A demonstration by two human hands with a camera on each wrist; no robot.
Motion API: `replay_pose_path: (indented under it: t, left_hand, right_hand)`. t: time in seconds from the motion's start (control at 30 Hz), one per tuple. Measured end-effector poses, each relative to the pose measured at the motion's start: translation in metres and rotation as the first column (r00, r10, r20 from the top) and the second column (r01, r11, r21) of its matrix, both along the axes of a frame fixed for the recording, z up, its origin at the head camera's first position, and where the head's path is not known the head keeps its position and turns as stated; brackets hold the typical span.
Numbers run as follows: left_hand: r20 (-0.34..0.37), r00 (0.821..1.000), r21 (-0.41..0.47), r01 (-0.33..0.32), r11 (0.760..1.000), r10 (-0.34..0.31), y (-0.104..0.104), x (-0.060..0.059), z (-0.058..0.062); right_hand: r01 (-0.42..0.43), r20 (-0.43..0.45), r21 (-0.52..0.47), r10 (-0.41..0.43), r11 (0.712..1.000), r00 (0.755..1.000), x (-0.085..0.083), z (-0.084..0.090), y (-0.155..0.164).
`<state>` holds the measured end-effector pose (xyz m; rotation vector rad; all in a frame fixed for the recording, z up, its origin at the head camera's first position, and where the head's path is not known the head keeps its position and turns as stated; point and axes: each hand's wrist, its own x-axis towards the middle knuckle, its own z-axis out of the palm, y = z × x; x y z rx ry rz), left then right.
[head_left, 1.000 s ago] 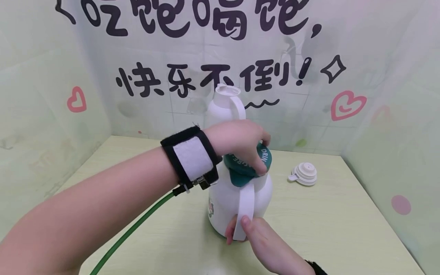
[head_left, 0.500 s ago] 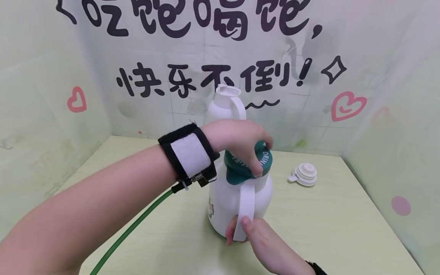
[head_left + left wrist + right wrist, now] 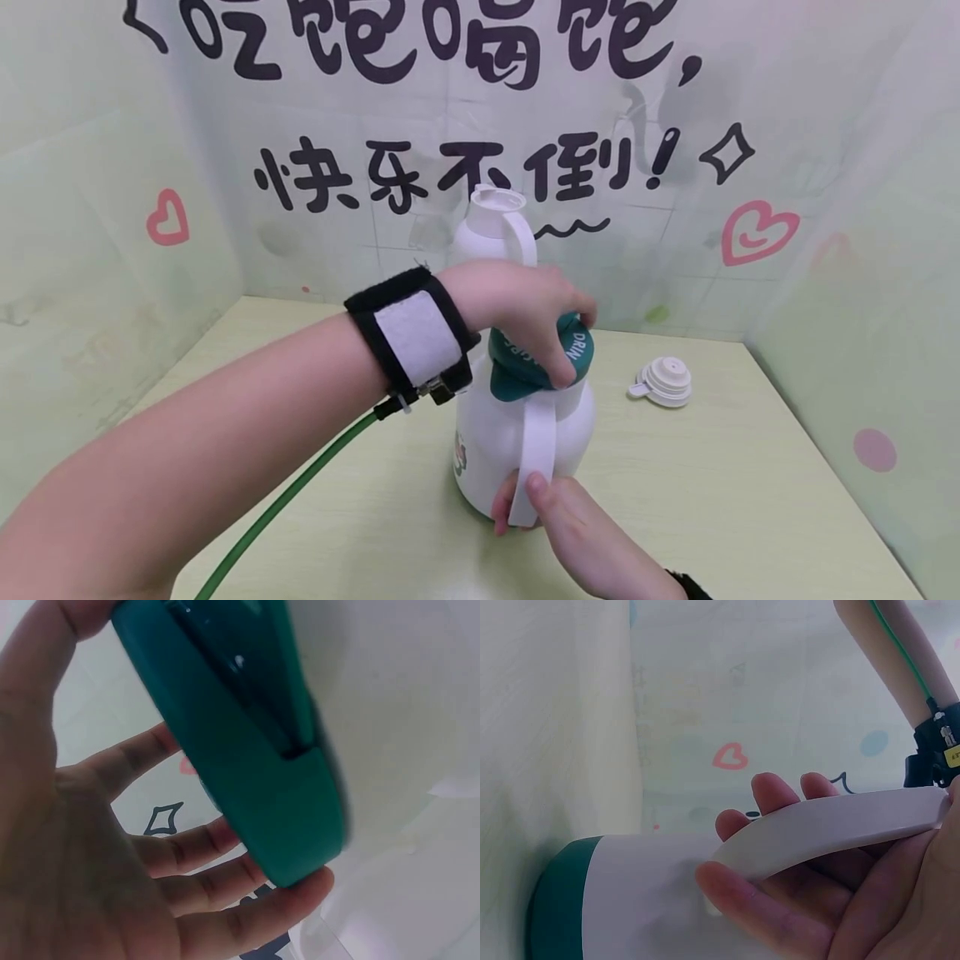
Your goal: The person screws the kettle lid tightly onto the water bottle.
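A white jug [image 3: 495, 442] with a white handle [image 3: 534, 454] stands on the pale green table [image 3: 712, 483]. My left hand [image 3: 525, 312] grips its dark green lid [image 3: 536, 358] from above, with fingers curled round the rim; the left wrist view shows the green lid [image 3: 247, 750] close up inside the fingers [image 3: 187, 847]. My right hand [image 3: 570, 521] holds the handle low down, thumb on its front. In the right wrist view the fingers [image 3: 780, 795] wrap behind the white handle [image 3: 832, 825].
A second white jug [image 3: 491, 229] without a lid stands behind, near the back wall. A loose white lid [image 3: 663, 381] lies on the table to the right. Walls close the table on three sides. A green cable [image 3: 292, 500] runs from my left wrist strap.
The green lid has turned slightly under my left hand, whose fingers shifted a little. The jug and my right hand stay where they were.
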<state>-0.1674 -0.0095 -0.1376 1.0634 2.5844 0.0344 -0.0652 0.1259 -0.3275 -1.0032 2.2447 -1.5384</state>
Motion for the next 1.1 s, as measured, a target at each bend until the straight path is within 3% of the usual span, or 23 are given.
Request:
replay_pose_path:
  t: [0.3, 0.47, 0.57, 0.7, 0.8, 0.9, 1.1]
  left_hand:
    - [0.012, 1.000, -0.035, -0.028, 0.999, 0.029, 0.002, 0.001, 0.002]
    - [0.029, 0.995, -0.021, -0.099, 0.995, 0.099, 0.003, 0.003, 0.007]
    - [0.028, 0.980, 0.025, -0.195, 0.980, 0.194, 0.005, 0.007, 0.008]
    - [0.027, 0.941, 0.092, -0.339, 0.936, 0.338, 0.011, 0.015, 0.008]
    - [0.013, 0.914, 0.099, -0.404, 0.909, 0.405, 0.016, 0.020, 0.006]
    - [-0.040, 0.906, 0.052, -0.420, 0.906, 0.422, 0.019, 0.023, 0.003]
    - [-0.131, 0.910, -0.036, -0.401, 0.915, 0.394, 0.022, 0.022, -0.001]
  right_hand:
    - [-0.005, 0.017, -0.004, 0.005, 1.000, 1.000, 0.000, -0.001, 0.000]
    - [-0.002, -0.001, -0.003, 0.002, 1.000, 1.000, 0.000, 0.000, 0.000]
    - [-0.002, -0.001, -0.003, 0.002, 1.000, 1.000, 0.000, 0.000, 0.000]
    - [0.002, -0.003, 0.004, -0.002, 1.000, 1.000, 0.000, 0.000, 0.000]
    - [0.006, -0.011, 0.005, -0.006, 1.000, 1.000, 0.000, 0.000, 0.000]
    - [0.009, -0.012, 0.005, -0.009, 1.000, 1.000, 0.001, -0.001, 0.000]
    - [0.006, -0.002, 0.011, -0.006, 1.000, 1.000, 0.000, 0.000, -0.001]
